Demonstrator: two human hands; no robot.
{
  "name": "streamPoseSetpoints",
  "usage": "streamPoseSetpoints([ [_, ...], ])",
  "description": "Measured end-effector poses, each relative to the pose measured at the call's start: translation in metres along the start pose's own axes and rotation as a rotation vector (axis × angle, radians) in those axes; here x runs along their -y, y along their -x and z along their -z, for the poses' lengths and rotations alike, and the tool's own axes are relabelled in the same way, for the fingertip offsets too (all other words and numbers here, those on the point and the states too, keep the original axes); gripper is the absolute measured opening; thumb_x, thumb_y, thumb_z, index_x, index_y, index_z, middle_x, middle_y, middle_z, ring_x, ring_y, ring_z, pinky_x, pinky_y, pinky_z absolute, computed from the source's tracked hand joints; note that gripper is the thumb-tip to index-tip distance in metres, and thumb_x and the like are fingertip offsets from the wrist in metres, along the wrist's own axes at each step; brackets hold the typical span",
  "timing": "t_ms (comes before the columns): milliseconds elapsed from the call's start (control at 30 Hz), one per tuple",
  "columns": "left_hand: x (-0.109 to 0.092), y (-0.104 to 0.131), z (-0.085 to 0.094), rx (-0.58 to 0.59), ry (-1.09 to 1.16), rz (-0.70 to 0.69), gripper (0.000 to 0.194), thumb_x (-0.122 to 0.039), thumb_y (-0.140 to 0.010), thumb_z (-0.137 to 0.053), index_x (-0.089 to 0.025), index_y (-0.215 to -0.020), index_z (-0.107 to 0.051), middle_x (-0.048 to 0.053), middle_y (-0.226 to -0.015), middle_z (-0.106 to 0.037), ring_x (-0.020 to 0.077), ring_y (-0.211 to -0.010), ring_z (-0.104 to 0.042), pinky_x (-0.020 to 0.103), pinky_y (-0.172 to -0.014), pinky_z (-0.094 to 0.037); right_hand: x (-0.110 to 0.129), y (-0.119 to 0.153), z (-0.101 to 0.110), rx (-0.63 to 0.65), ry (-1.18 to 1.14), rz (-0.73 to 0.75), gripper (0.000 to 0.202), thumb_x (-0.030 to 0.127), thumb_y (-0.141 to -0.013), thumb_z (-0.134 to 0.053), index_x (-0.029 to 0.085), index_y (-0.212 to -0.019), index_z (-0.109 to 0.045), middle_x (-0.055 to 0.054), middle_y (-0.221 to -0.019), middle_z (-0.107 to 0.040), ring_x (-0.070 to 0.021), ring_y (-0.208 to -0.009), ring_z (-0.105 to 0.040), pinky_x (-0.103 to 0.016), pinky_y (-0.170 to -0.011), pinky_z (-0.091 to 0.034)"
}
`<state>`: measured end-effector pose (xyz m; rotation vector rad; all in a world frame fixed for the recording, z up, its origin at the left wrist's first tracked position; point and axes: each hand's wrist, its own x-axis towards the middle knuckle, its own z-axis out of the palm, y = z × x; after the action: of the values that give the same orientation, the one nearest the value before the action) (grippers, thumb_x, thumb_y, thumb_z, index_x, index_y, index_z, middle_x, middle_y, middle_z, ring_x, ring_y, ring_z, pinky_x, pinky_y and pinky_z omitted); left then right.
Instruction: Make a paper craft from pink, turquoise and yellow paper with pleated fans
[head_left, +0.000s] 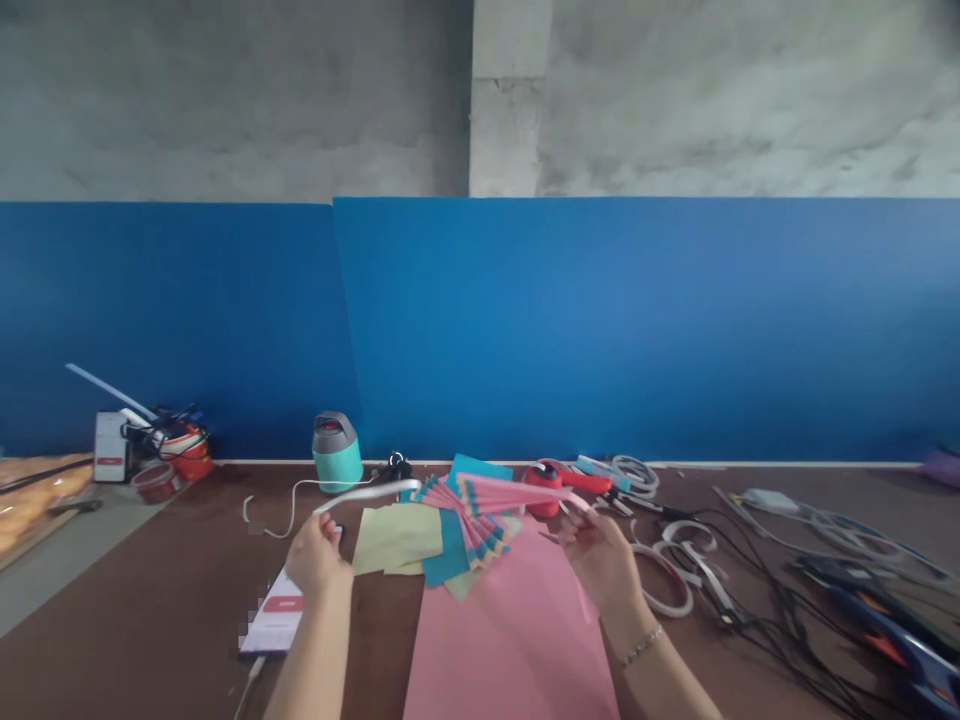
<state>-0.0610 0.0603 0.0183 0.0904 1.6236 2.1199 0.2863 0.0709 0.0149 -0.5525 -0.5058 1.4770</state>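
A pleated paper fan [480, 520] in pink, blue and pale yellow is held up between my hands, over the sheets on the table. My left hand [321, 555] is closed, its fingertips pinching the end of a narrow white strip [367, 493] that runs to the fan's left side. On the other side, my right hand [600, 555] pinches the far end of the fan's long pink fold [517, 493]. Beneath lie a large pink paper sheet [510, 640], pale yellow sheets [397, 538] and a blue sheet [480, 467].
A lit phone [277, 612] with a cable lies by my left forearm. Behind stand a turquoise container [337, 462] and a red object [544, 485]. To the right are white tape rings [671, 590], black cables [787, 600] and a blue tool [892, 630]. A blue partition [600, 330] closes the back.
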Motion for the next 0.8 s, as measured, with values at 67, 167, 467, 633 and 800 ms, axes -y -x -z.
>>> streamPoseSetpoints([
  [67,-0.004,-0.006,0.004,-0.016,-0.037,-0.043,0.004,-0.022,-0.07,-0.047,-0.02,-0.066,-0.048,-0.002,-0.061,-0.055,0.0127,-0.056,-0.054,0.024,-0.053,-0.043,0.009,-0.002,0.001,0.01,-0.007,0.06,0.015,0.024,-0.063,-0.07,0.02,-0.064,-0.056,0.003,-0.062,-0.049,-0.0103,-0.056,-0.044,-0.024,-0.049,-0.042],
  [167,-0.004,-0.001,0.003,0.119,-0.142,-0.113,0.003,-0.022,-0.067,-0.054,-0.019,-0.066,-0.054,-0.002,-0.058,-0.057,0.015,-0.055,-0.053,0.025,-0.051,-0.04,0.014,0.0,-0.003,0.052,0.067,0.106,0.015,0.028,-0.068,-0.068,0.02,-0.066,-0.055,0.002,-0.064,-0.048,-0.0109,-0.057,-0.045,-0.025,-0.051,-0.043],
  [467,0.018,0.111,-0.02,1.187,-0.325,-0.007,0.037,-0.035,-0.059,-0.08,-0.019,-0.091,-0.068,0.006,-0.078,-0.069,0.0211,-0.075,-0.064,0.029,-0.069,-0.047,-0.017,0.022,-0.025,0.183,0.196,-0.035,0.02,0.037,-0.072,-0.068,0.021,-0.071,-0.055,0.002,-0.067,-0.048,-0.0112,-0.061,-0.046,-0.024,-0.056,-0.041],
  [633,0.012,0.14,-0.032,1.301,0.225,0.438,0.049,-0.056,-0.081,-0.054,-0.023,-0.117,-0.056,0.012,-0.126,-0.057,0.0242,-0.115,-0.054,0.04,-0.095,-0.042,-0.041,0.037,-0.037,0.256,0.382,-0.117,0.029,0.043,-0.069,-0.069,0.018,-0.063,-0.054,0.002,-0.062,-0.051,-0.0114,-0.058,-0.047,-0.025,-0.058,-0.04],
  [800,-0.008,0.114,-0.036,0.961,0.425,0.485,0.025,-0.027,-0.086,-0.053,-0.019,-0.108,-0.061,0.008,-0.105,-0.066,0.0179,-0.097,-0.062,0.033,-0.092,-0.046,-0.047,0.042,-0.042,0.356,0.659,-0.174,0.032,0.047,-0.074,-0.063,0.014,-0.073,-0.063,-0.003,-0.067,-0.062,-0.0127,-0.059,-0.053,-0.024,-0.058,-0.039],
])
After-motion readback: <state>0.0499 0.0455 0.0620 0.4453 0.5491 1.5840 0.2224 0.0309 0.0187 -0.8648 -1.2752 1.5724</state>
